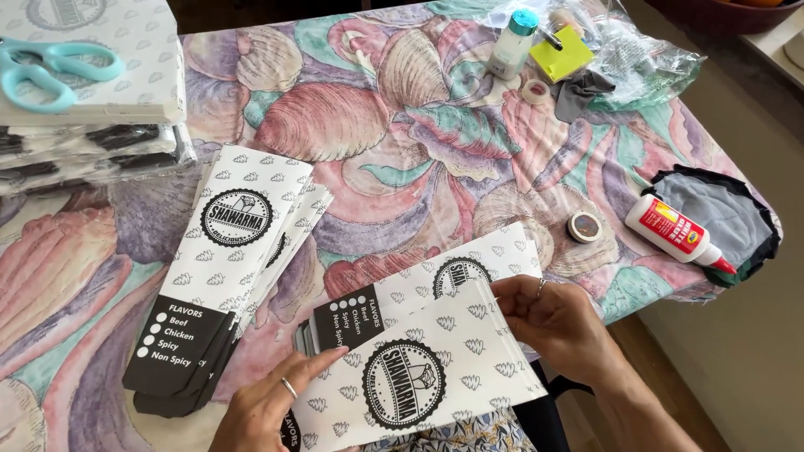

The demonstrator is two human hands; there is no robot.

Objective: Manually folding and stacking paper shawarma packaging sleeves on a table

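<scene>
My left hand (pixel 272 402) rests flat on the lower left part of a white printed paper sleeve (pixel 419 368) with a round black emblem. My right hand (pixel 557 322) pinches that sleeve's upper right edge between thumb and fingers. Under it lies a small stack of like sleeves (pixel 494 264) with black ends. A fanned pile of the same sleeves (pixel 226 268) lies to the left on the shell-patterned tablecloth (pixel 377 142), apart from both hands.
Turquoise scissors (pixel 50 71) lie on stacked white packs (pixel 92 125) at the top left. A glue bottle with a red tip (pixel 678 234), a tape roll (pixel 584 226), a teal-capped bottle (pixel 512 42), yellow sticky notes (pixel 561 54) and dark cloth (pixel 724 213) sit to the right.
</scene>
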